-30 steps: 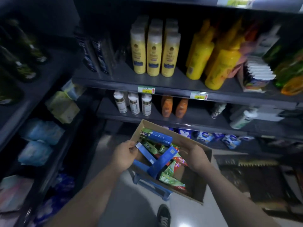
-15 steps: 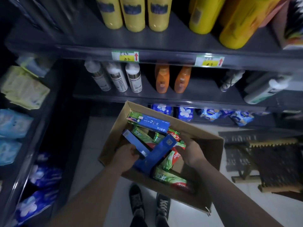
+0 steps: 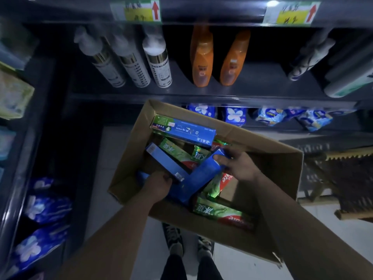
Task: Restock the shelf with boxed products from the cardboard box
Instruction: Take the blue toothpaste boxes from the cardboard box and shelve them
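Shows both forearms angled down into the cardboard box, just in front of the shelf. Shows the left hand curled round the near end of the narrow blue box, and the right hand pinching the far end of the wide blue box among the green cartons.

Head-worn view — steeply down, close over the cardboard box, shelf just ahead

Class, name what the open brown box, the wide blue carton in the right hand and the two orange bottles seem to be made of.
Brown box: matte cardboard, with creased folded flaps. Wide blue carton: thin glossy paperboard, printed, with sharp edges. Orange bottles: probably smooth plastic, moulded and slightly shiny.
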A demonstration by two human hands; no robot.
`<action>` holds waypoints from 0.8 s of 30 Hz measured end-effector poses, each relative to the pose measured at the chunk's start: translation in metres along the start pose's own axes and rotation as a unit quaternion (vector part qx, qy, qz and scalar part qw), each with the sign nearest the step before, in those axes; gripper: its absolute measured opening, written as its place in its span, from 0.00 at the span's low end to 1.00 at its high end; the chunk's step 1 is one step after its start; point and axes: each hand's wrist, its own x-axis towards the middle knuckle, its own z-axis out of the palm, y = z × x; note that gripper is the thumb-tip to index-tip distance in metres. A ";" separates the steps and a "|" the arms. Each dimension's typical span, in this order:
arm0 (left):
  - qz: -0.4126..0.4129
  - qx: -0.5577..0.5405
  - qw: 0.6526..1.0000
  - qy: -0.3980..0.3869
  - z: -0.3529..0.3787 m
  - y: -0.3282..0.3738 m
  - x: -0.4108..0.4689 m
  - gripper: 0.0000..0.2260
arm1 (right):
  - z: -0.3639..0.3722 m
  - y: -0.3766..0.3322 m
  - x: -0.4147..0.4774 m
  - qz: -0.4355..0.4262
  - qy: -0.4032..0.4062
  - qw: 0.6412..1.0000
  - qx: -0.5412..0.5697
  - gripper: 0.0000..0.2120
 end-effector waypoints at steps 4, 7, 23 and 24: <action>-0.033 -0.106 0.994 -0.008 0.001 0.007 -0.007 0.16 | -0.019 -0.014 -0.027 -0.036 -0.040 0.997 0.052 0.05; -0.061 -0.261 0.963 -0.019 -0.001 0.015 -0.014 0.19 | -0.029 -0.021 -0.042 -0.033 -0.061 0.995 0.074 0.08; 0.039 -0.392 0.917 0.064 -0.019 0.053 -0.007 0.05 | -0.035 -0.023 -0.049 0.093 0.047 0.970 0.220 0.16; 0.032 -0.399 0.915 0.058 -0.019 0.057 -0.005 0.05 | -0.040 -0.021 -0.049 0.094 0.041 0.967 0.232 0.17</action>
